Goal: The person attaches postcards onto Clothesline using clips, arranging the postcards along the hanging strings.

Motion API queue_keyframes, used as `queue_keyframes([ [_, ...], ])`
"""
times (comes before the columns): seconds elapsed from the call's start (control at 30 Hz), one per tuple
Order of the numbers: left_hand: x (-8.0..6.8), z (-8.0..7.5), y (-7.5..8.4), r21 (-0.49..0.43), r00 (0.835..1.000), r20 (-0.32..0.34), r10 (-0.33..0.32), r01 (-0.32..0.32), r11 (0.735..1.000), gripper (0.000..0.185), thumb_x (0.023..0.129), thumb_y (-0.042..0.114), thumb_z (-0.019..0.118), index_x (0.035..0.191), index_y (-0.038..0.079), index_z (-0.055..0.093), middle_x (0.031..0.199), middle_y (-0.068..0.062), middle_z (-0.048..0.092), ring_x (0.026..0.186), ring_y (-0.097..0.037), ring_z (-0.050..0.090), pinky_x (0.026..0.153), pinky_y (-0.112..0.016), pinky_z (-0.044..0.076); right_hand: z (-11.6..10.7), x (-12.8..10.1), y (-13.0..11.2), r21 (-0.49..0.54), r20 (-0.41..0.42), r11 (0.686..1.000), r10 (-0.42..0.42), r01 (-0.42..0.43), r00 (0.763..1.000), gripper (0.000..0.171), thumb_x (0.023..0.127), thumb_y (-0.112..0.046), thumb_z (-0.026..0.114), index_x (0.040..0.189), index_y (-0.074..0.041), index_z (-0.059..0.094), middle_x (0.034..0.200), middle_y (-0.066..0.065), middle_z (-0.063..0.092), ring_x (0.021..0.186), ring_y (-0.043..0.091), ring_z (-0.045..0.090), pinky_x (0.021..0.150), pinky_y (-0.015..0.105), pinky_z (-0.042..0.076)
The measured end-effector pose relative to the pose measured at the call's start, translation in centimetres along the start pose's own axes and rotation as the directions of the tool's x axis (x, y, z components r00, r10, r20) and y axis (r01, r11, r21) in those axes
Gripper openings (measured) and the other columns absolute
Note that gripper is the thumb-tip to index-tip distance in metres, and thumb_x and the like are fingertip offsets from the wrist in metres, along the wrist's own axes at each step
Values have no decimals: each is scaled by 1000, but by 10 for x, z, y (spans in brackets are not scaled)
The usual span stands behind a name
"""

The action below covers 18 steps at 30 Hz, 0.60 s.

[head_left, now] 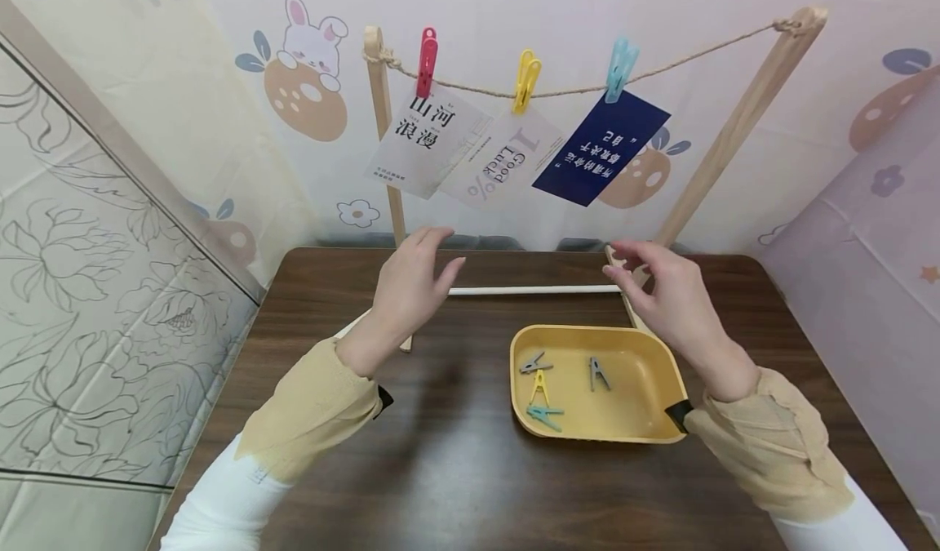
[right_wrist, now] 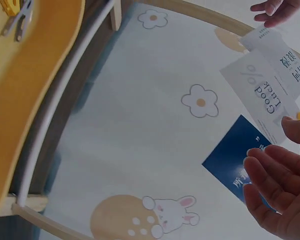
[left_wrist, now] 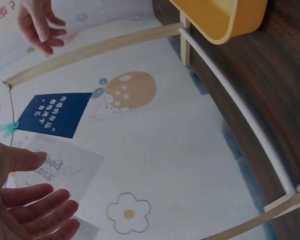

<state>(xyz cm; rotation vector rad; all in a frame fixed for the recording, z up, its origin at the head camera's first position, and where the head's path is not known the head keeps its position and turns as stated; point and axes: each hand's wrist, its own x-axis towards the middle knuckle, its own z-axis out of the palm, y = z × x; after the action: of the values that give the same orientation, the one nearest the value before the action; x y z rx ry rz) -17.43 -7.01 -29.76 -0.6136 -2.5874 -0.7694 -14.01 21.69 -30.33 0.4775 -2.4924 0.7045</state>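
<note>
A person's two hands are raised above a dark wooden table [head_left: 455, 469], in front of a small wooden drying rack [head_left: 734, 126] strung with a twine line [head_left: 573, 90]. The left hand [head_left: 411, 286] is lifted with the wrist bent back, palm facing forward toward the rack, fingers relaxed and slightly apart; it holds nothing and touches nothing. The right hand [head_left: 664, 290] mirrors it on the other side, fingers loosely extended and a little curved, thumb apart from them, also holding nothing. Both forearms wear tan sleeves over white ones and angle inward from the lower corners.

Three cards hang from the line, above and between the hands. A white card with black characters [head_left: 426, 139] is clipped by a red peg [head_left: 427, 61], a white "Good Luck" card [head_left: 503, 163] by a yellow peg [head_left: 525, 80], and a dark blue card [head_left: 602, 147] by a light blue peg [head_left: 620, 65]. The cards overlap a little at their edges.

A white rod [head_left: 536, 290] at the base of the rack runs across the table just behind the hands. Near the right wrist sits a yellow tray [head_left: 646, 355] holding four loose pegs [head_left: 547, 388]: two grey, one yellow, one teal
</note>
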Motion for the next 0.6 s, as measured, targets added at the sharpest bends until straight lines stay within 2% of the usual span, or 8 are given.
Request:
queue_keyframes([
  [0.2,-13,4,-13,-38,997,23,-73,74,997,35,84,19,61,113,1,56,107,-11,58,98,-24,54,79,-39,44,15,-20,6,40,49,999,5,-7,999,30,75,-3,68,103,3,59,88,14,62,72,22,57,65,36,45],
  [0.27,-18,6,-17,-51,994,28,-102,103,993,34,83,19,61,113,1,56,106,-12,58,96,-24,55,78,-39,44,21,-29,8,56,85,998,16,-21,996,32,74,-4,70,103,3,59,88,14,62,74,23,57,66,41,46],
  [0.33,-23,8,-22,-58,992,25,-121,122,991,33,83,18,62,111,1,57,106,-12,58,95,-24,55,76,-39,45,27,-36,10,71,124,997,26,-35,992,34,73,-5,71,103,3,59,90,14,62,78,24,58,67,42,47],
  [0.47,-31,13,-31,-71,988,24,-153,154,986,33,82,17,63,110,1,57,105,-12,59,92,-25,57,74,-40,46,39,-51,14,91,218,993,53,-74,975,38,72,-11,73,105,2,59,97,14,61,85,27,58,71,43,46],
  [0.6,-40,19,-40,-76,978,45,-202,205,976,34,82,17,63,111,-1,57,105,-13,58,93,-26,56,73,-41,46,50,-67,16,84,304,990,87,-118,949,40,74,-18,72,107,0,59,100,12,61,85,26,58,71,42,45],
])
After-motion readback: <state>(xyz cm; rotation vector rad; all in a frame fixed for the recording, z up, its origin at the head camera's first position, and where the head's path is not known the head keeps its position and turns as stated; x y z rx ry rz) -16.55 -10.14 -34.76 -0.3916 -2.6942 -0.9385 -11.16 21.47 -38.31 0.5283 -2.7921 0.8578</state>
